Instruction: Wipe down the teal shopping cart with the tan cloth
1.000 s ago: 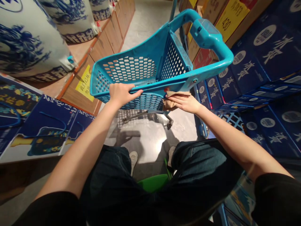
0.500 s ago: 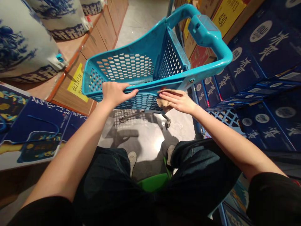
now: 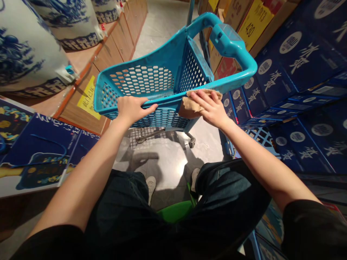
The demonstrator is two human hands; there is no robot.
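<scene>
In front of me stands a blue plastic shopping cart (image 3: 146,77), its basket bare inside and its handle to the right. My left hand (image 3: 131,110) grips the near rim, thumb lying along the outside and fingers hooked over the edge. Against the same rim, near the handle end, my right hand (image 3: 211,108) presses a brown cloth (image 3: 189,107). The fingers of that hand lie over the cloth, which hangs down partly crumpled over the cart's side.
Blue boxes (image 3: 303,54) are stacked along the right. Large blue-and-white jars (image 3: 21,54) stand on a wooden cabinet (image 3: 108,54) at left, beside blue gift bags (image 3: 51,144). A green stool (image 3: 176,211) shows between my legs. A yellow price sign (image 3: 253,25) is at upper right.
My right hand has moved up and slightly right with the cloth, onto the rim. The cart's handle end has shifted a little left and down. My left hand keeps its grip.
</scene>
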